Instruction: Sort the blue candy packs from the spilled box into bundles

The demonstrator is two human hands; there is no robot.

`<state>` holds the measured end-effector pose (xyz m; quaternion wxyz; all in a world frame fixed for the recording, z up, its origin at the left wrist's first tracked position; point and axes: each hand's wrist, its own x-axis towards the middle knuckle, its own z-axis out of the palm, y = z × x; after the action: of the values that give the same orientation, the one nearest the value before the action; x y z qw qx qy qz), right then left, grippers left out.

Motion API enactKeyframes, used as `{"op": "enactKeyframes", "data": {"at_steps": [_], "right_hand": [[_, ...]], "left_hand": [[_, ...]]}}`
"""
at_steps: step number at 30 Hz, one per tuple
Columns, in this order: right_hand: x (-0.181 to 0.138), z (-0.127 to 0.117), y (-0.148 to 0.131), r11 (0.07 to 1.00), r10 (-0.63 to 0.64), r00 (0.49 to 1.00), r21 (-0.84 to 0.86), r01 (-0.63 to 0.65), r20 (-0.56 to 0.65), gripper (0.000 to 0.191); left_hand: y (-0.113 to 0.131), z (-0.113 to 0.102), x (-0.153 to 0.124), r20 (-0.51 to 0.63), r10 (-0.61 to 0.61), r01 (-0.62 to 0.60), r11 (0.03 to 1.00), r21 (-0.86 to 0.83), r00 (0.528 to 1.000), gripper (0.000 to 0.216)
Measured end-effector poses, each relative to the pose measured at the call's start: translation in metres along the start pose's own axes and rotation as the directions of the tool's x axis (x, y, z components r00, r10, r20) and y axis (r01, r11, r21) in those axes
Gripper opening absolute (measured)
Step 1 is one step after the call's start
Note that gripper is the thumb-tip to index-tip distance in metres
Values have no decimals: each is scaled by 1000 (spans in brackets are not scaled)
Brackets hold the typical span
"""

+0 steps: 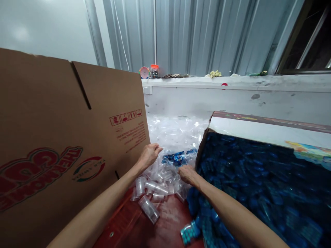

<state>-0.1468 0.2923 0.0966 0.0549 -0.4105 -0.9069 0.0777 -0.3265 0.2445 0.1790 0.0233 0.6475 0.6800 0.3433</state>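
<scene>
Left hand: my left hand is just beside the near right edge of the carton, fingers bunched with the tips close together; I cannot tell whether they pinch any film.
Right hand: my right hand is curled, knuckles up, just left of the open box; its fingertips are hidden, so I cannot tell what, if anything, it grips.
Blue foil packets: a small cluster of blue foil packets lies between my hands and slightly beyond them, amid clear plastic.
Possible fault, spill: the loose blue packs at the near right could, I judge, slide onto the red sheet if my right forearm brushed them.
Possible fault, scatter: the clear cylindrical containers look free to roll; a tug on the plastic around them might send some toward the near edge.
Possible fault, snag: thin film could catch on the carton's edge and tear if pulled sharply.
Carton: brown corrugated cardboard carton, flat-sided, slotted, printed in red, at left.
Open box: white-faced open box at right, filled with glossy, crinkled blue packs.
Clear plastic: a pale, shiny heap of plastic film, creased, on the far side.
Red sheet: smooth, dull red sheet beneath, with a round metal eyelet at near left.
</scene>
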Motion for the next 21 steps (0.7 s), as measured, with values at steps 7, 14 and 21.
{"op": "enactKeyframes", "data": {"at_steps": [7, 14, 21], "right_hand": [[29, -2, -6, 992, 90, 985, -75, -101, -147, 23], [14, 19, 4, 974, 224, 956, 2, -227, -188, 25], [3, 27, 4, 953, 205, 974, 248, -176, -96, 21]], "left_hand": [[-8, 17, -13, 74, -7, 2, 998, 64, 997, 23], [-13, 28, -20, 86, -60, 50, 992, 117, 994, 25], [-26, 32, -21, 88, -115, 100, 983, 156, 990, 27]]}}
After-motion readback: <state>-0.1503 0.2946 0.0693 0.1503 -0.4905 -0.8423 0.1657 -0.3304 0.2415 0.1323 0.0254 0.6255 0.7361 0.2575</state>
